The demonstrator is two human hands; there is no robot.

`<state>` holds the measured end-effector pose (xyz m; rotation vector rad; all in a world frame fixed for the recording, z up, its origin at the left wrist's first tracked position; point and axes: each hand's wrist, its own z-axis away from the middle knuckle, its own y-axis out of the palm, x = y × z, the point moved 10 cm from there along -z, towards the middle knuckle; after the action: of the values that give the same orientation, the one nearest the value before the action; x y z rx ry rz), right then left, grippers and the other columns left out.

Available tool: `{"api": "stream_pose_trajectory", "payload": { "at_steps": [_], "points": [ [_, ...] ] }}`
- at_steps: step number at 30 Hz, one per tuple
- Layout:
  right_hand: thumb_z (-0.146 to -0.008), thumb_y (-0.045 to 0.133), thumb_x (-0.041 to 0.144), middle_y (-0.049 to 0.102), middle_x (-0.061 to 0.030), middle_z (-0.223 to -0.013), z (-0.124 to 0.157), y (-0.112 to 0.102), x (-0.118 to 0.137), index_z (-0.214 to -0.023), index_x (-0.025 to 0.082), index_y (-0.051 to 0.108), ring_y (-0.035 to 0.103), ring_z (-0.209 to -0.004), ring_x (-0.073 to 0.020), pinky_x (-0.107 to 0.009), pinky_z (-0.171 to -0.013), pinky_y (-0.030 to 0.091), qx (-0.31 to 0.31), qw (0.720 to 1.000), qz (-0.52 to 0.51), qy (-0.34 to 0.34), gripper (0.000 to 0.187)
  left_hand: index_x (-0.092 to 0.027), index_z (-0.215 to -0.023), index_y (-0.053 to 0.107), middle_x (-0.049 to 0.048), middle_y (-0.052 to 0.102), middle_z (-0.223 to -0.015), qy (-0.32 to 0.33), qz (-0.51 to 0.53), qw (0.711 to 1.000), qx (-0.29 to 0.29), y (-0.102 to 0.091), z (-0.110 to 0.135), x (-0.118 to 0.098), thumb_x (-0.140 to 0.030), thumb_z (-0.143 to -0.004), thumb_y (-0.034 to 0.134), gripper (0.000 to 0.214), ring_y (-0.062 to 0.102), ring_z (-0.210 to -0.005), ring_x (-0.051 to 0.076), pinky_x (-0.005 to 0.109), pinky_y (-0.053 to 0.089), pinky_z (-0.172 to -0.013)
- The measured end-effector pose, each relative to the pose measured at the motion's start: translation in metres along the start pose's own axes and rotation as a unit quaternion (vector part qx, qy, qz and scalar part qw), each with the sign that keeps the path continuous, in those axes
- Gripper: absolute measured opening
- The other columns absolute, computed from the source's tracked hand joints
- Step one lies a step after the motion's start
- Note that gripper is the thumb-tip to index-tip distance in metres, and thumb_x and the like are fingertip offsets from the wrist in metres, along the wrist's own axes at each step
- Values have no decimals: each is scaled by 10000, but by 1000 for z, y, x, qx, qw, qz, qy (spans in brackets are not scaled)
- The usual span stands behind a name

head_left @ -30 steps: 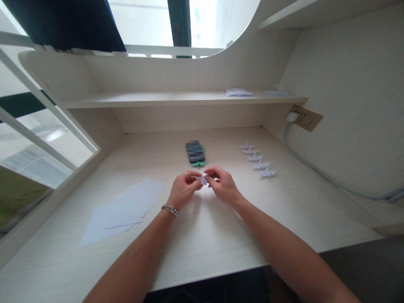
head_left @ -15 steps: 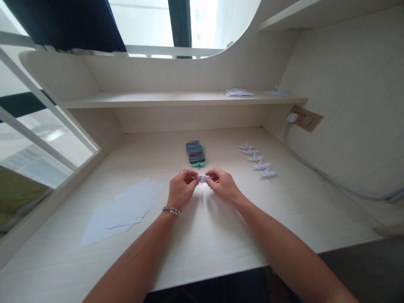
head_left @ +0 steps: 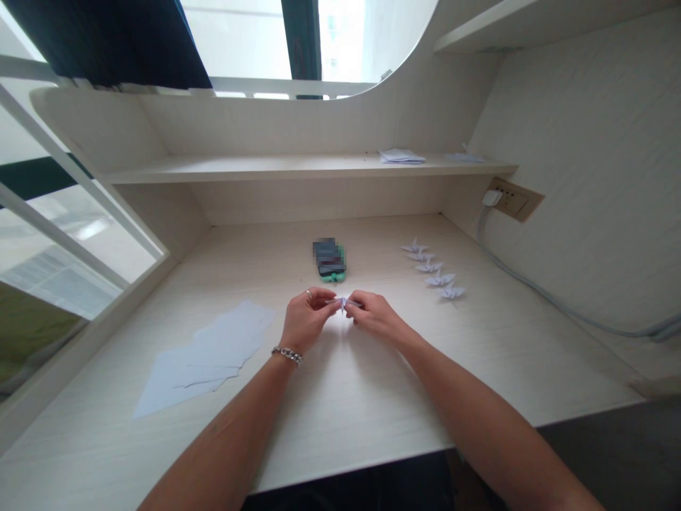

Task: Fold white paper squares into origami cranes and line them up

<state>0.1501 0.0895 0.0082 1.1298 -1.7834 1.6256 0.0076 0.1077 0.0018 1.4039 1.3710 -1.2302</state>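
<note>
Between my two hands, just above the middle of the desk, is a small white paper crane [head_left: 343, 304]. My left hand [head_left: 307, 317], with a ring and a chain bracelet, pinches its left side between thumb and fingers. The right side of it is gripped by my right hand [head_left: 375, 312], whose fingers are curled in. Fingertips hide much of the folded paper. Several finished paper cranes [head_left: 439, 279] stand in a slanting row on the desk to the right. Loose sheets of white paper [head_left: 213, 348] lie overlapping to the left.
Behind my hands lies a dark phone-like object [head_left: 328, 260] with a green edge, partly blurred out. Folded papers [head_left: 401, 156] rest on the shelf [head_left: 255, 170] at the back. A grey cable [head_left: 553, 301] runs from the wall socket [head_left: 516, 199] along the right side.
My right hand has shifted slightly inward and its fingers have curled more around the crane's right side. My left hand keeps its pinch. The other things are where they were.
</note>
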Motion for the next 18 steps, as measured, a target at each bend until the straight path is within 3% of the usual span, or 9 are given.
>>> {"api": "stream_pose_trajectory", "payload": {
  "at_steps": [4,18],
  "points": [
    [-868,511,274,667,-17,-715,0,0,0,-719,193,613,565,-628,-135,-238,-582,370,-5,1000,-1,0,197,-163,-792,722,72,736,-737,21,-75,997,-19,-4,2,-7,-403,-678,780,272,685,-681,192,294,530,-652],
    [-879,515,276,652,-15,-707,1,-2,3,-717,179,598,553,-640,-126,-231,-587,333,-9,1000,23,2,206,-144,-762,708,69,713,-650,-56,-121,991,-2,-7,-5,9,-439,-700,733,303,675,-611,188,281,519,-580]
  ]
}}
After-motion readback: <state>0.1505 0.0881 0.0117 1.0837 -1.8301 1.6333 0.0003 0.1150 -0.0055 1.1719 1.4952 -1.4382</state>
